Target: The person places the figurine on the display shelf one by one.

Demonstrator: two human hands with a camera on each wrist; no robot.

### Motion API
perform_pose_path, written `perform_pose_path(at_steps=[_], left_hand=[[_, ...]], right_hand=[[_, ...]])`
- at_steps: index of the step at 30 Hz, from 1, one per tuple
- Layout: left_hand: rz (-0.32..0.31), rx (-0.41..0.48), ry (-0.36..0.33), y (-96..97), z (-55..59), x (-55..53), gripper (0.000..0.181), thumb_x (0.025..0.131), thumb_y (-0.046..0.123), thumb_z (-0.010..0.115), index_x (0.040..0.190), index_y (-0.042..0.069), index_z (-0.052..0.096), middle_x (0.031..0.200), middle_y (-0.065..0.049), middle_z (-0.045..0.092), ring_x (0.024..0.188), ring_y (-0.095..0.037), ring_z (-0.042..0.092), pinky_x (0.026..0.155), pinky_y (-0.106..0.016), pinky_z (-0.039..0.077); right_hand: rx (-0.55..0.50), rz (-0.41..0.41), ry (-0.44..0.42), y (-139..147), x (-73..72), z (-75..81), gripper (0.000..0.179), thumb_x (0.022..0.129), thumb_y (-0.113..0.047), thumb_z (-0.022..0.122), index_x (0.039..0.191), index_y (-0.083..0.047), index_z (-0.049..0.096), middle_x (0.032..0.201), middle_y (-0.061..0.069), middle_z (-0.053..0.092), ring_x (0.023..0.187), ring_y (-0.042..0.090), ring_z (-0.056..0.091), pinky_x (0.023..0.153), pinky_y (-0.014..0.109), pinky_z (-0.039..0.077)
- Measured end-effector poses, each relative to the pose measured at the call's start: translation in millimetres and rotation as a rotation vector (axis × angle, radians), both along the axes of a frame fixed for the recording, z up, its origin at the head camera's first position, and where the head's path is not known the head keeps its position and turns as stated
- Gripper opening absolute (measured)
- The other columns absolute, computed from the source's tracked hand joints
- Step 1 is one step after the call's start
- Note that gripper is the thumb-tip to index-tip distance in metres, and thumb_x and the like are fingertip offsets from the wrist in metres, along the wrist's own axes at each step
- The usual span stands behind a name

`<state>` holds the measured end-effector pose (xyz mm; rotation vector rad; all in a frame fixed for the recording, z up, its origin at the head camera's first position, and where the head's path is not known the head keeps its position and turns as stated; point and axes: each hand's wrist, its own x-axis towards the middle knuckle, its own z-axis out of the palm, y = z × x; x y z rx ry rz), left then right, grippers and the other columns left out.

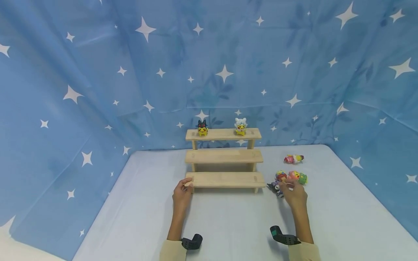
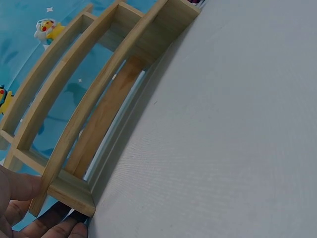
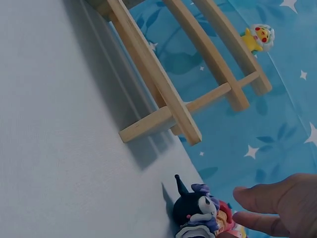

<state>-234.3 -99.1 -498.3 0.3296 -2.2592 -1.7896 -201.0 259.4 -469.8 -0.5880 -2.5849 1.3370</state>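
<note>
A three-step wooden display shelf (image 1: pixel 225 156) stands on the table. My left hand (image 1: pixel 181 197) grips the left end of its lowest step; in the left wrist view the thumb lies on the board and other fingers reach beside the leg. My right hand (image 1: pixel 296 195) is at a cluster of small figurines to the right of the shelf, thumb and index finger apart. Closest to its fingertips is a figurine with a black hood and purple dress (image 3: pixel 190 210). Behind that one are a red-and-blue figurine (image 1: pixel 281 175) and a pink-and-green pair (image 1: pixel 294 175), partly covered by the hand.
On the top step sit a yellow figurine with black ears (image 1: pixel 202 128) and one with a white fluffy hood (image 1: pixel 241 127). A red-and-yellow figurine (image 1: pixel 294 158) lies farther back on the right. A blue star-patterned curtain (image 1: pixel 225 54) encloses the white table (image 1: pixel 228 224).
</note>
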Motion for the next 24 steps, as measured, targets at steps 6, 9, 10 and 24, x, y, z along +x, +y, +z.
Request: perform_pose_path(at_steps=[6, 9, 10, 24], left_hand=[[0.0, -0.003, -0.019, 0.1, 0.4, 0.4, 0.022, 0.093, 0.012, 0.062, 0.114, 0.009, 0.067, 0.117, -0.017, 0.07, 0.106, -0.03, 0.066, 0.077, -0.032, 0.052], [-0.004, 0.011, -0.035, 0.7, -0.1, 0.9, 0.023, 0.093, 0.013, 0.062, 0.115, 0.01, 0.067, 0.116, -0.015, 0.071, 0.102, -0.027, 0.066, 0.076, -0.031, 0.05], [-0.004, 0.014, -0.037, 0.9, -0.1, 0.7, 0.023, 0.093, 0.013, 0.062, 0.115, 0.01, 0.066, 0.115, -0.015, 0.071, 0.1, -0.026, 0.066, 0.075, -0.03, 0.05], [-0.001, 0.026, -0.025, 1.1, -2.4, -0.6, 0.023, 0.092, 0.011, 0.061, 0.114, 0.008, 0.067, 0.11, -0.014, 0.071, 0.088, -0.016, 0.063, 0.07, -0.025, 0.046]], right_hand=[[0.056, -0.002, 0.014, 0.1, -1.9, -5.4, 0.039, 0.093, -0.019, 0.062, 0.122, 0.006, 0.056, 0.123, 0.032, 0.06, 0.113, 0.046, 0.058, 0.081, 0.046, 0.051], [0.064, -0.01, 0.002, -0.7, -1.6, -8.1, 0.039, 0.092, -0.018, 0.062, 0.121, 0.006, 0.057, 0.122, 0.032, 0.061, 0.112, 0.047, 0.058, 0.084, 0.049, 0.05], [0.067, -0.013, -0.004, -0.8, -1.9, -8.9, 0.039, 0.092, -0.018, 0.062, 0.121, 0.007, 0.057, 0.121, 0.032, 0.061, 0.111, 0.047, 0.058, 0.084, 0.051, 0.049], [0.044, -0.026, -0.067, 1.5, -6.6, -12.9, 0.044, 0.089, -0.022, 0.066, 0.119, 0.009, 0.057, 0.107, 0.03, 0.064, 0.09, 0.036, 0.06, 0.059, 0.027, 0.039]])
